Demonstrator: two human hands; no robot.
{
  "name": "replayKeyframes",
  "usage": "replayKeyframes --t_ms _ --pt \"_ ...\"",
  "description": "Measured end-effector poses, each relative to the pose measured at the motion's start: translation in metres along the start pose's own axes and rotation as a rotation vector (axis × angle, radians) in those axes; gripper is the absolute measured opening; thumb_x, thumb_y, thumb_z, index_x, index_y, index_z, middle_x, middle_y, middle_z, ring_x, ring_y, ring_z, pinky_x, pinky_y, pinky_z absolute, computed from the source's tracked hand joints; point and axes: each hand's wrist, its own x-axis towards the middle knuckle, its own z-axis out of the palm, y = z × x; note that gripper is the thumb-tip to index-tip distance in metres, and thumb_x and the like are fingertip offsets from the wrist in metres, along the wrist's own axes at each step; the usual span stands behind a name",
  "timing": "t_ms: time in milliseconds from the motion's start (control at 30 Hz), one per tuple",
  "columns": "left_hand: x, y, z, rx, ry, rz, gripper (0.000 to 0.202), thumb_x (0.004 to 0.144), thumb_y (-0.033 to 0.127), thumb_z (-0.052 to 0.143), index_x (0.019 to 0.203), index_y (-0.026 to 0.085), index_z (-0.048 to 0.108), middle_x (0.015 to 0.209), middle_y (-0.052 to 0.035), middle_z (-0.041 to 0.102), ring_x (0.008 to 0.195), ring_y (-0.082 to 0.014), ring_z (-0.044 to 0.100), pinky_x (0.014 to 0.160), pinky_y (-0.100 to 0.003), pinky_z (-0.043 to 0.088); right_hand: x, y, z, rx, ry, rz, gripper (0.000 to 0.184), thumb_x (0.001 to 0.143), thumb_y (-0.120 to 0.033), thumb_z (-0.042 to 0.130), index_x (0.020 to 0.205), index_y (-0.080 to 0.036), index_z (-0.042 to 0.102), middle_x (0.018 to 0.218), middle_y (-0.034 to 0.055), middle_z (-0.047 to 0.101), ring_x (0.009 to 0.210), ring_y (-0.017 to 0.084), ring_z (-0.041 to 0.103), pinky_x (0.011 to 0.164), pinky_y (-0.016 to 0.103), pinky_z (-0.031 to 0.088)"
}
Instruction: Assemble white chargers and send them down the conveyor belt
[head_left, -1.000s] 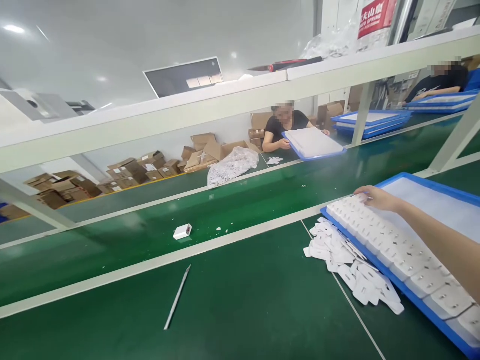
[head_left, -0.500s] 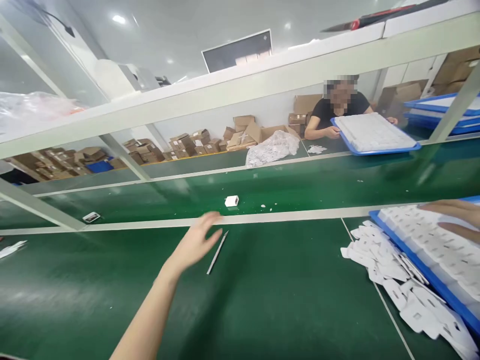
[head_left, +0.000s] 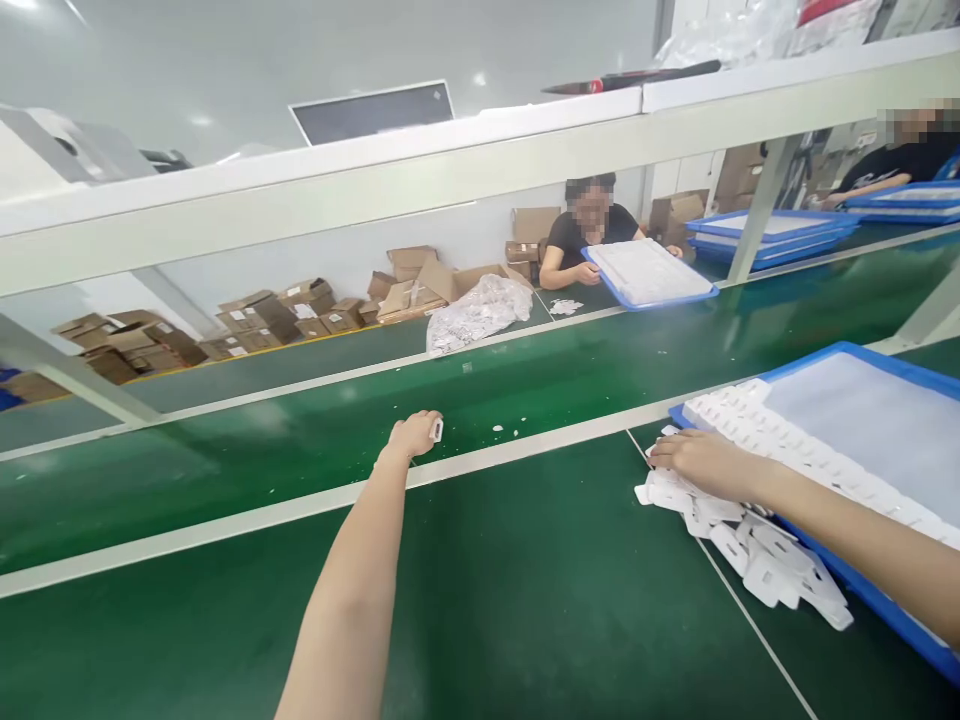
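Note:
Over the green conveyor belt, my left hand (head_left: 412, 436) is closed around a small white box-shaped part (head_left: 438, 430) with a dark slot in its end. My forearm crosses the pale rail. My right hand (head_left: 697, 462) rests on a pile of flat white cut-out pieces (head_left: 772, 565), its fingers bent and closed on a flat white piece at the pile's upper left. The fingertips partly cover that piece. Beside the pile lies a blue-rimmed tray (head_left: 847, 352) with rows of white slotted parts (head_left: 795, 440); my right forearm passes over it.
A pale rail (head_left: 525, 445) divides my green table (head_left: 510, 600) from the belt (head_left: 300, 430). White scraps (head_left: 497, 428) dot the belt. Across it, a person (head_left: 592, 225) holds a blue tray (head_left: 652, 272) near a plastic bag (head_left: 480, 312). A shelf beam (head_left: 375, 215) runs overhead. Another person sits far right.
My left hand has reached forward and taken the small white part from the belt. My right hand has moved from the tray to the flat pieces. The view has turned right.

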Motion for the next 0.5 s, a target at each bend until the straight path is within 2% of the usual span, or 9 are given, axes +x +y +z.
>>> replayKeyframes --t_ms 133,200,333,467,500 --pt "-0.021 0.032 -0.011 -0.314 0.162 0.061 0.039 0.093 0.032 0.063 0.126 0.011 0.057 0.125 -0.0102 0.064 0.111 -0.0254 0.066 0.094 -0.04 0.056 0.01 0.003 -0.001 0.114 0.02 -0.007 0.034 0.081 -0.009 0.045 0.081 -0.022 0.077 0.094 0.0113 0.077 0.094 0.031 0.072 0.088 0.048 0.054" --pt "-0.042 0.055 -0.018 -0.454 0.24 0.109 0.049 0.086 0.023 0.069 0.132 0.016 0.051 0.133 -0.0123 0.061 0.118 -0.0249 0.064 0.096 -0.037 0.056 0.012 0.003 -0.002 0.16 0.05 0.006 0.028 0.081 -0.014 0.049 0.074 -0.022 0.075 0.088 0.0129 0.076 0.087 0.033 0.071 0.082 0.049 0.054" --pt "-0.106 0.105 -0.035 -0.654 0.333 0.218 0.048 0.081 0.022 0.074 0.124 0.024 0.053 0.131 -0.0085 0.062 0.121 -0.0222 0.063 0.104 -0.038 0.053 0.01 0.004 -0.008 0.235 0.092 0.051 0.019 0.078 -0.027 0.059 0.067 -0.025 0.074 0.082 0.0124 0.075 0.077 0.036 0.07 0.07 0.05 0.053" --pt "-0.173 0.14 -0.053 -0.862 0.347 0.353 0.05 0.079 0.025 0.079 0.124 0.025 0.056 0.127 -0.0086 0.065 0.119 -0.023 0.064 0.105 -0.04 0.052 0.003 -0.008 -0.025 0.367 0.146 0.135 0.023 0.079 -0.043 0.067 0.066 -0.025 0.073 0.075 0.0097 0.074 0.064 0.029 0.069 0.056 0.038 0.051" --pt "-0.187 0.146 -0.056 -0.901 0.353 0.379 0.05 0.079 0.024 0.079 0.124 0.025 0.057 0.125 -0.0089 0.066 0.117 -0.0234 0.064 0.105 -0.04 0.052 0.001 -0.016 -0.03 0.408 0.209 0.175 0.024 0.077 -0.046 0.071 0.067 -0.025 0.074 0.076 0.0092 0.074 0.063 0.027 0.069 0.055 0.035 0.051"
